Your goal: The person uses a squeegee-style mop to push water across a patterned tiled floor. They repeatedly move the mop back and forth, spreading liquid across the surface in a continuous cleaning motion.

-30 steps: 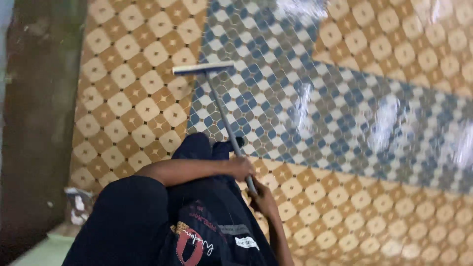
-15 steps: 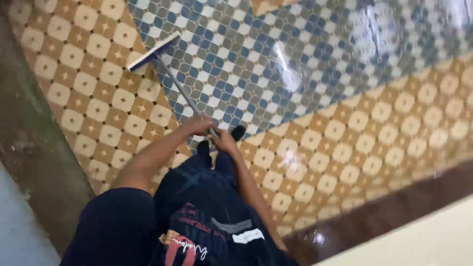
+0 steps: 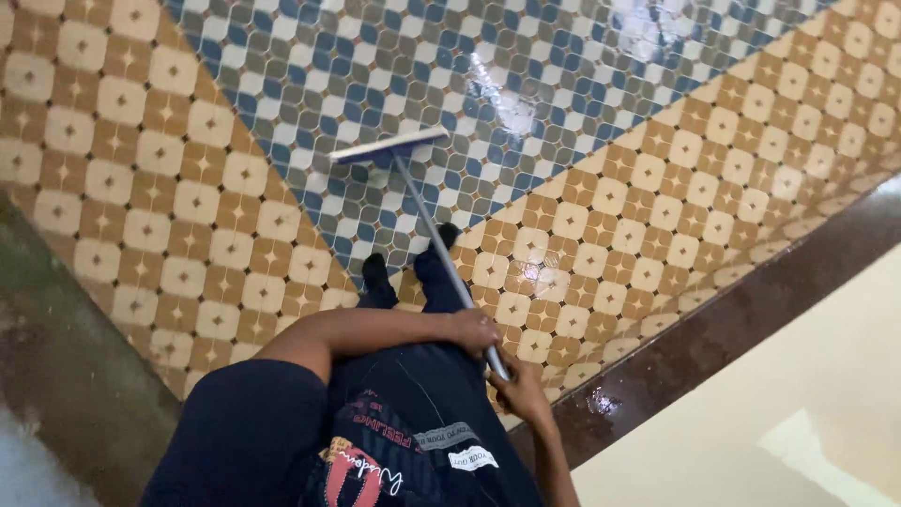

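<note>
- A wet tiled floor [image 3: 169, 197] in brown and cream diamonds spreads ahead of the hands and to both sides.
- A band of blue and white tiles [image 3: 526, 56] runs across the floor, ahead of the hands.
- A dark brown border strip [image 3: 732, 319] lies just right of the hands.
- A pale cream surface [image 3: 751, 422] sits beyond that strip, further right.
- Grey concrete [image 3: 56, 357] edges the tiles well to the left.

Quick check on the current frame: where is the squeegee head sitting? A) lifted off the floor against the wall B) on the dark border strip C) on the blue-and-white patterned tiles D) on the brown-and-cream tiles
C: the squeegee head lies on the blue-and-white tiles, with the handle running back to the left hand and right hand, both closed around it.
</note>
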